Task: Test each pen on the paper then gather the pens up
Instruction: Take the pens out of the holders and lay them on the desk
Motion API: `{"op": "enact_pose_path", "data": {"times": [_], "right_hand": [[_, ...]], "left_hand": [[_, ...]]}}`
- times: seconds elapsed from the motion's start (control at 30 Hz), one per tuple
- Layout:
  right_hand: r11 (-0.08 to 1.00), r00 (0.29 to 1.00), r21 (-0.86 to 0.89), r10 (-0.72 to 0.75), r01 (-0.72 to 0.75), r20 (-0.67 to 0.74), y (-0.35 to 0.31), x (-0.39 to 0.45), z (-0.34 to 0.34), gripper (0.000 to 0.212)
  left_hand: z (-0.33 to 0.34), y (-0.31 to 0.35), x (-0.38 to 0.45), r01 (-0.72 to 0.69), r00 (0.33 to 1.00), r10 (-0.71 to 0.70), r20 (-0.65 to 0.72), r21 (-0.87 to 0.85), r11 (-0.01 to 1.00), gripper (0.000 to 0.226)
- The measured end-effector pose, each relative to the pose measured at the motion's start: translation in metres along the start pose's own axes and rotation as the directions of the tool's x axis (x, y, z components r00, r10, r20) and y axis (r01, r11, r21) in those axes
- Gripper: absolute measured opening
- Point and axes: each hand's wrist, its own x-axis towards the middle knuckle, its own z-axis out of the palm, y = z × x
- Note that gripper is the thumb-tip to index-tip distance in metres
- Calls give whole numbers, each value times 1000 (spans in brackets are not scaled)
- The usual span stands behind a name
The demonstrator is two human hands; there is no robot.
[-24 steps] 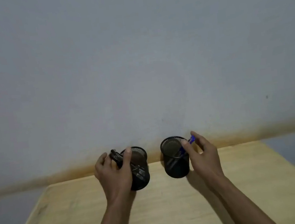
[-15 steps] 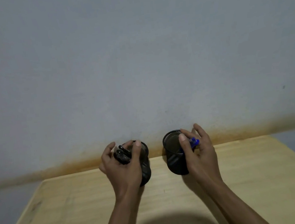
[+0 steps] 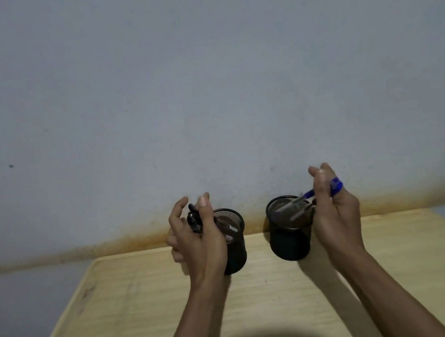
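Tipping either mesh cup (image 3: pixel 290 241) is risked: left hand (image 3: pixel 196 238) clamps black pens (image 3: pixel 194 220), right hand (image 3: pixel 333 210) clamps blue pens (image 3: pixel 335 184).

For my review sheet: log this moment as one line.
left hand: gripping black pens at left cup | right hand: holding blue pens over right cup | paper: unseen

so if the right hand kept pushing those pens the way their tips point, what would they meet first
Most likely the inside of the right mesh cup: the right hand angles its blue pens down-left, tips already past the rim. Depth inside is unclear.
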Motion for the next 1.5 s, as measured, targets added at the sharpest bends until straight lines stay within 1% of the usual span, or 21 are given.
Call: {"op": "enact_pose_path", "data": {"times": [0.07,0.13,0.2,0.23,0.3,0.4,0.47,0.53,0.6,0.7,0.73,0.8,0.9,0.97,1.07,1.17,1.2,1.27,1.33,1.4,1.5], "right_hand": [[987,997,163,28,-15,-75,-26,-4,-4,45],[912,990,407,102,-55,-96,-47,-13,-9,45],[798,980,592,187,-115,-62,-57,-26,-16,46],[755,975,639,221,-147,-37,-58,-32,-19,47],[716,960,670,279,-197,-16,-56,-46,-23,45],[691,925,683,375,-237,-58,-39,-61,-25,37],[716,910,651,405,-253,-92,-24,-67,-26,31],[760,904,593,410,-264,-123,-7,-70,-27,19],[801,900,526,414,-287,-139,8,-72,-27,9],[832,886,464,427,-304,-184,25,-76,-29,6],[846,880,436,427,-307,-208,31,-78,-30,8],[876,873,368,418,-313,-252,36,-81,-35,20],[898,881,329,386,-291,-275,39,-83,-43,32],[921,887,269,357,-281,-294,39,-82,-48,32],[942,885,180,329,-283,-331,40,-82,-53,27],[952,882,80,303,-295,-361,43,-83,-57,25],[955,884,41,288,-294,-369,44,-84,-58,24],[961,893,-6,256,-278,-369,46,-86,-62,24],[965,912,-60,219,-255,-346,47,-90,-66,25],[963,937,-139,182,-232,-299,45,-95,-71,29],[959,956,-204,142,-196,-255,46,-102,-76,36]], "left_hand": [[-10,18,-6,-98,995,98,-7,-152,984,27],[-22,39,-15,-150,989,144,-42,-296,943,26],[-33,53,-25,-132,991,115,-66,-433,892,30],[-38,56,-29,-102,995,85,-57,-503,858,28],[-47,55,-37,-33,999,27,-20,-601,799,26],[-59,34,-45,48,998,-66,-4,-637,769,27],[-66,17,-48,85,993,-117,-6,-641,763,27],[-70,-2,-47,110,985,-170,-39,-616,780,28],[-73,-21,-45,130,972,-221,-81,-597,791,33],[-78,-42,-41,147,961,-250,-118,-547,824,45],[-81,-47,-39,143,960,-246,-134,-522,841,46],[-86,-53,-36,120,956,-227,-188,-454,883,47],[-95,-60,-32,88,949,-204,-238,-424,901,58],[-101,-64,-28,79,942,-198,-271,-394,916,63],[-111,-73,-24,104,924,-196,-329,-276,955,58],[-121,-74,-25,149,904,-213,-371,-192,970,54],[-123,-72,-25,162,904,-200,-378,-128,978,53],[-126,-69,-24,172,916,-140,-376,52,984,51],[-128,-71,-23,118,930,-32,-365,215,969,50],[-129,-74,-28,57,935,51,-350,294,954,52],[-133,-78,-38,26,942,87,-323,329,944,61]]}}
